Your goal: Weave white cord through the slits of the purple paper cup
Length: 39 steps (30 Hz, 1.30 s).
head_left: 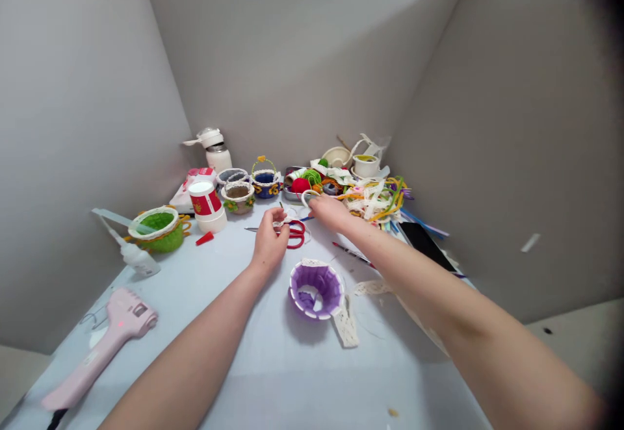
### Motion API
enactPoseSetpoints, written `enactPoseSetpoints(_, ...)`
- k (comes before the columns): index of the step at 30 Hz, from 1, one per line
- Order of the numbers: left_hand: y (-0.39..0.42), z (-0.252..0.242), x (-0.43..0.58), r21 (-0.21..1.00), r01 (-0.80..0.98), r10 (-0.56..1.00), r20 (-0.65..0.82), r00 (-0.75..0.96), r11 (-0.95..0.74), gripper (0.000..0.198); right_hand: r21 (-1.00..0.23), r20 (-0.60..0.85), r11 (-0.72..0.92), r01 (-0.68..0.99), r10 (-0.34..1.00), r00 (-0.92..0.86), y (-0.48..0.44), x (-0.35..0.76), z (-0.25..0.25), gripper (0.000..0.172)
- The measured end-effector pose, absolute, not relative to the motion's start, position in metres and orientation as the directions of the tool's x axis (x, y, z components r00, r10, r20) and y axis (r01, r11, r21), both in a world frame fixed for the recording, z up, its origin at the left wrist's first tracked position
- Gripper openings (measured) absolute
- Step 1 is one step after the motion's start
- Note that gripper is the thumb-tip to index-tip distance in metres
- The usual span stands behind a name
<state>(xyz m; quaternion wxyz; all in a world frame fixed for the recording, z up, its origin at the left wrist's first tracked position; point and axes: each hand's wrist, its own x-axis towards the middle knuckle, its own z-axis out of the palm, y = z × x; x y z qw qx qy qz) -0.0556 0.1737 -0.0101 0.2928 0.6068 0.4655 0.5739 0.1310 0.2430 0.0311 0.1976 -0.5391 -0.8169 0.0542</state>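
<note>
A purple woven basket (316, 290) with a white-edged rim stands in front of me, with a strip of white lace (346, 326) hanging from its side onto the table. Past the basket, my left hand (272, 238) is closed beside red-handled scissors (296, 234); a bit of white shows between its thumb and fingers, too small to name. My right hand (327, 212) reaches farther to the right, its fingers closed at a white loop (307, 197) near the pile of yarn and strips. Its fingertips are partly hidden.
At left lie a pink glue gun (119, 329), a white squeeze bottle (140, 260) and a green basket (158, 230). Small finished baskets (266, 184) and a red-and-white container (207, 206) stand behind. Yarn and strips (375, 197), a pen (353, 252) and a black phone (426, 247) are on the right.
</note>
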Motion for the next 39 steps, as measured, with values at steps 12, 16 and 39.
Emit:
enactPoseSetpoints(12,0.164,0.003,-0.06,0.893,0.216,0.914,0.405,0.003,-0.396,0.019,-0.213,0.115,0.495,0.842,0.869,-0.481,0.168,0.166,0.065,0.015)
enactPoseSetpoints(16,0.163,0.002,-0.058,0.919,0.142,0.929,0.369,0.022,-0.368,0.023,-0.371,0.016,0.518,0.77,0.833,-0.553,0.12,0.192,0.076,0.014)
enactPoseSetpoints(39,0.162,-0.001,-0.06,0.918,0.226,0.945,0.317,0.076,-0.326,0.019,0.05,0.061,0.71,0.702,0.7,-0.712,0.139,0.174,0.024,0.017)
